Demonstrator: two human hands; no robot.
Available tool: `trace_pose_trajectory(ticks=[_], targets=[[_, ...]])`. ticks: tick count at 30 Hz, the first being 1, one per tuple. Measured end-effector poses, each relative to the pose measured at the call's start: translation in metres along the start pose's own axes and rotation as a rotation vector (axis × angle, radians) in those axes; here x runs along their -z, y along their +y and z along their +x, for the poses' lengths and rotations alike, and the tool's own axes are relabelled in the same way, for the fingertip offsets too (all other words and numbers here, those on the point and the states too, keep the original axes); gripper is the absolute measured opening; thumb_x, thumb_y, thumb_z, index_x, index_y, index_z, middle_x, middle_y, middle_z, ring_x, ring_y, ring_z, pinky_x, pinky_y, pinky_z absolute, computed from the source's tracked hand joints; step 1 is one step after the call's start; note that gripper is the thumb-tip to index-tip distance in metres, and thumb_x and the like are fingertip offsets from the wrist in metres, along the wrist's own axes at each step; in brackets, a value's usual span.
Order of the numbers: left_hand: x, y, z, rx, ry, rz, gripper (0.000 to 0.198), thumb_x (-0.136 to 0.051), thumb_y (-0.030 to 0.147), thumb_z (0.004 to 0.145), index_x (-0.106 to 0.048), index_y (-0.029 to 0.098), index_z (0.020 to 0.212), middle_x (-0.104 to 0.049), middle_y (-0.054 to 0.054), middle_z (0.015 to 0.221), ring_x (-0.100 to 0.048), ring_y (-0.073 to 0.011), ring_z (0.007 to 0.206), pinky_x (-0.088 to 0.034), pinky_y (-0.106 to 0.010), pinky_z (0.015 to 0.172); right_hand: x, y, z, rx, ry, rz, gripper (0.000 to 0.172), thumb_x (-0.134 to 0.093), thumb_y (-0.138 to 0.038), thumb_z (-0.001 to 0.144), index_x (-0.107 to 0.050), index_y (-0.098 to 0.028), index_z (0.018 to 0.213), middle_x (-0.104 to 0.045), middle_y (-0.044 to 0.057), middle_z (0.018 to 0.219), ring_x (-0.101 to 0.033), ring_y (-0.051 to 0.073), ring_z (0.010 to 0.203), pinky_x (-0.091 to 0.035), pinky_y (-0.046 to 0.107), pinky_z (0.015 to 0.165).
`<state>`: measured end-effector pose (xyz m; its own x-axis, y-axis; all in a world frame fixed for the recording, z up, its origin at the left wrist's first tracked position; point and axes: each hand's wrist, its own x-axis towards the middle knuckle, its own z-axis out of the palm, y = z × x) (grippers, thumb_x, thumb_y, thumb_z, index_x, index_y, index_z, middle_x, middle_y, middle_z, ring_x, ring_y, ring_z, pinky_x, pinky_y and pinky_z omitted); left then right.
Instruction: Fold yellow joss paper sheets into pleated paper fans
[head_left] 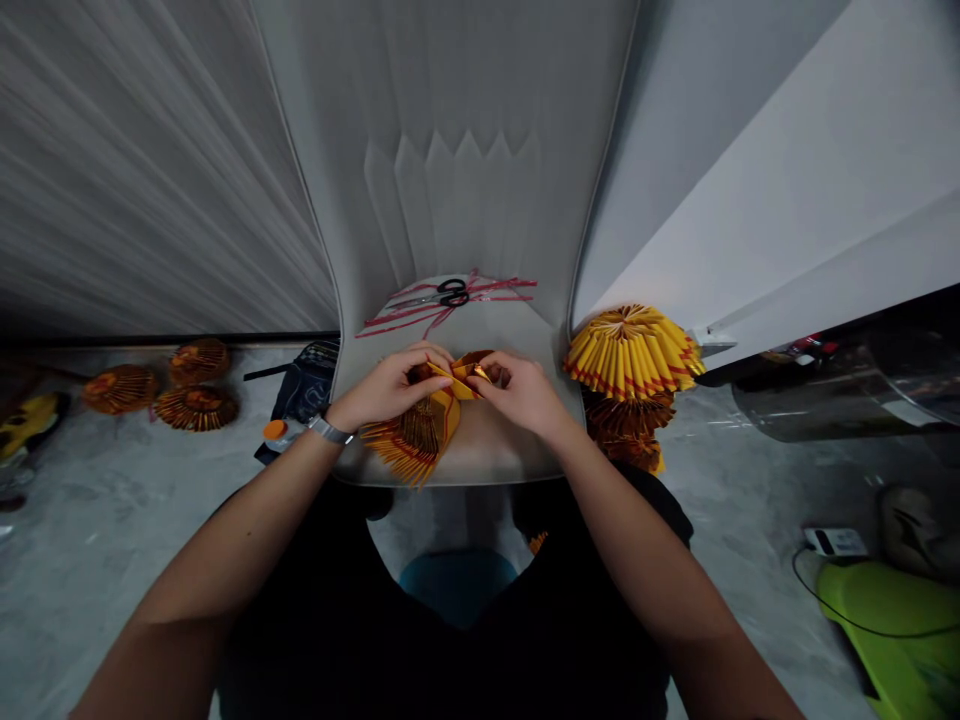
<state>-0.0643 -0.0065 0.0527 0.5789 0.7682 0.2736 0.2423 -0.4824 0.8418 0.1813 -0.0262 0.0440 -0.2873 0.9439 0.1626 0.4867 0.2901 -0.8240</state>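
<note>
On the seat of a grey chair, a strip of pleated yellow paper with red edging lies partly fanned out. My left hand pinches one part of this paper, fingers closed over its upper edge. Close beside it, my right hand grips a folded, shiny gold section of the paper between thumb and fingers. The fingertips hide some of the folds. Behind my hands, black-handled scissors rest on several pink-red plastic strips.
Stacked yellow pleated paper fans stand right of the chair. Several gold pleated rounds lie on the floor at left, near a dark bag and an orange-capped bottle. A green plastic object and a cable are at lower right.
</note>
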Motion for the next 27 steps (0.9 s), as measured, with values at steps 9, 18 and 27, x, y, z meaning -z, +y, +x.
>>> trace_pose_trajectory(ticks=[9,18,27], targets=[[-0.003,0.003,0.0,-0.011,-0.019,0.001,0.026,-0.068,0.045,0.101,-0.073,0.02,0.099,-0.073,-0.011,0.116,-0.07,-0.0209,0.107,-0.054,-0.039,0.102,0.01,0.002,0.004,-0.015,-0.114,0.053,0.017,-0.071,-0.029,0.096,-0.086,-0.031,0.103,-0.084,0.001,0.107,-0.079,0.024,0.098,-0.058,0.036,0.091],[-0.003,0.004,0.0,-0.011,0.0,-0.012,0.027,-0.067,0.047,0.101,-0.074,0.02,0.101,-0.075,-0.011,0.113,-0.071,-0.0228,0.106,-0.054,-0.04,0.1,0.016,0.015,0.004,-0.08,-0.196,0.11,0.026,-0.074,-0.02,0.088,-0.086,-0.028,0.11,-0.084,0.001,0.105,-0.08,0.024,0.093,-0.063,0.034,0.085],[-0.004,0.004,0.001,0.012,0.015,-0.024,0.029,-0.066,0.049,0.101,-0.071,0.02,0.098,-0.075,-0.01,0.11,-0.07,-0.0226,0.106,-0.054,-0.041,0.101,0.015,0.015,0.005,-0.209,-0.128,0.245,0.028,-0.08,-0.017,0.082,-0.084,-0.021,0.11,-0.084,0.006,0.099,-0.08,0.024,0.088,-0.065,0.036,0.08]])
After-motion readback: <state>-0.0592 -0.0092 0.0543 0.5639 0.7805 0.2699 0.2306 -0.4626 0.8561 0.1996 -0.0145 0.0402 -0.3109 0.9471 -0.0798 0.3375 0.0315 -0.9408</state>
